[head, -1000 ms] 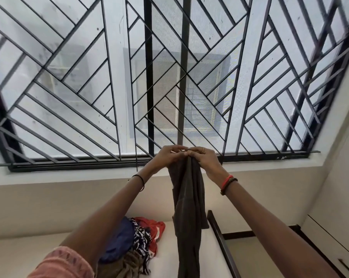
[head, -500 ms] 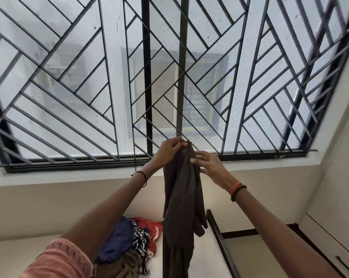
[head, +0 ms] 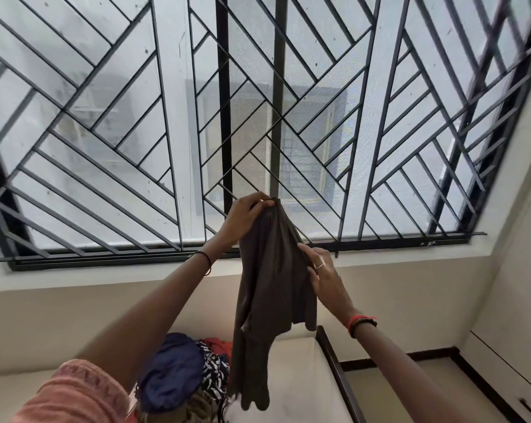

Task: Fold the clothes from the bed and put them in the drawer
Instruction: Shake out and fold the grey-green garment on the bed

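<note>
Item: dark garment (head: 273, 285), olive-brown and limp, hanging full length in the air above the bed (head: 297, 377), in front of the window grille (head: 365, 117). Support: left hand (head: 246, 215), raised, with fingers and thumb pinching the top edge at one bunched point. Second contact: right hand (head: 322, 276), lower, with fingers laid fairly straight along the garment's right edge; whether the thumb nips the cloth from behind cannot be told. Remaining stock: pile of clothes (head: 178, 370), blue, patterned, red and khaki, heaped unfolded on the bed just left of the hanging hem. Storage: cabinet front (head: 514, 383) with a dark handle, low right, closed; whether it is the drawer meant is unclear. Hazards, as judged: the whole weight hangs on one pinch, so a loosened grip would likely drop the piece onto the pile and tangle it. The cloth is bunched and twisted, so a fold begun now would probably come out creased or uneven. The right hand, if only resting, may slide off the edge. The hem, close to the pile, could catch a loose piece.
</note>
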The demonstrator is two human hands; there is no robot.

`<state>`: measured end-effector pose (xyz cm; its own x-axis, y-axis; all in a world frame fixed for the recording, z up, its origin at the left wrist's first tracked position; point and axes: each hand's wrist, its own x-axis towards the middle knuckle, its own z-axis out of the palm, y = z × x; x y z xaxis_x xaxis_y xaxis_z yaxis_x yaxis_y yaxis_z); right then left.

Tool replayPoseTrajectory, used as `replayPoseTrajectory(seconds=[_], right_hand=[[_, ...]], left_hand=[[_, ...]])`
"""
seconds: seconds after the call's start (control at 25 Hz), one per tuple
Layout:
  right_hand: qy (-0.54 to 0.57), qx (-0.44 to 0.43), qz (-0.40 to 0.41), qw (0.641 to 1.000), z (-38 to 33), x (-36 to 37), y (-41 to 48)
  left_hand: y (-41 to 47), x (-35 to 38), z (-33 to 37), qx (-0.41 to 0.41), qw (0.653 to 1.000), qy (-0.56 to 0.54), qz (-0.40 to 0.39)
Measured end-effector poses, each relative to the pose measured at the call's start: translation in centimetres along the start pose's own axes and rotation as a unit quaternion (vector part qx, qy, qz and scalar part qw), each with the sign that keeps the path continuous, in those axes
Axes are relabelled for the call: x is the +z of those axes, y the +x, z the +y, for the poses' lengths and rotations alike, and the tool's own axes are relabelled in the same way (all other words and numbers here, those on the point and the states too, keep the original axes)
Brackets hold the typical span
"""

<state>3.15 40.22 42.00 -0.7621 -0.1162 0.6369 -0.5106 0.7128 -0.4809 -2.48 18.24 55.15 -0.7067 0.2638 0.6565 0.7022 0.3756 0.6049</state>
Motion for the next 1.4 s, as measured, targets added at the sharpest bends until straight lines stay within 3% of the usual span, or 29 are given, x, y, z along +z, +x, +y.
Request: replayPoseTrajectory(seconds=[0.08, 0.16, 0.28, 0.44, 0.56, 0.76, 0.92, 1.08, 1.4], right_hand=[[-0.046, -0.022, -0.05, 0.997, 0.1, 0.1, 0.3], [0.014, -0.017, -0.085, 0.996, 0.1, 0.6, 1.1], [0.147, 0.081, -0.1, 0.981, -1.0, 0.5, 2.0], [0.335, 0.175, -0.189, 0.906, -2.2, -0.1, 2.5], [0.402, 0.211, -0.25, 0.855, -3.2, -0.4, 2.8], [0.356, 0.176, -0.36, 0.844, -3.3, -0.3, 1.9], [0.281, 0.165, -0.432, 0.841, -2.6, -0.5, -0.1], [0.279, 0.174, -0.401, 0.855, -2.2, -1.0, -1.7], [0.279, 0.214, -0.368, 0.861, -0.6, -2.9, -2.4]], left_hand=[[0.3, -0.5, -0.4, 0.0, 1.0, -0.003, -0.012], [0.4, -0.8, -0.6, -0.001, 0.999, -0.005, -0.032], [0.5, -0.9, -0.4, -0.001, 0.997, -0.035, -0.064], [0.5, -1.2, 0.1, 0.002, 0.99, -0.073, -0.122], [0.5, -1.0, 0.2, 0.009, 0.986, -0.061, -0.152], [0.3, -1.1, -0.5, -0.002, 0.992, -0.041, -0.122], [0.3, -1.7, -1.8, -0.042, 0.998, -0.024, -0.027], [0.5, -2.6, -2.4, -0.053, 0.998, 0.004, 0.039], [-1.0, -3.2, -3.5, -0.062, 0.997, 0.041, 0.036]])
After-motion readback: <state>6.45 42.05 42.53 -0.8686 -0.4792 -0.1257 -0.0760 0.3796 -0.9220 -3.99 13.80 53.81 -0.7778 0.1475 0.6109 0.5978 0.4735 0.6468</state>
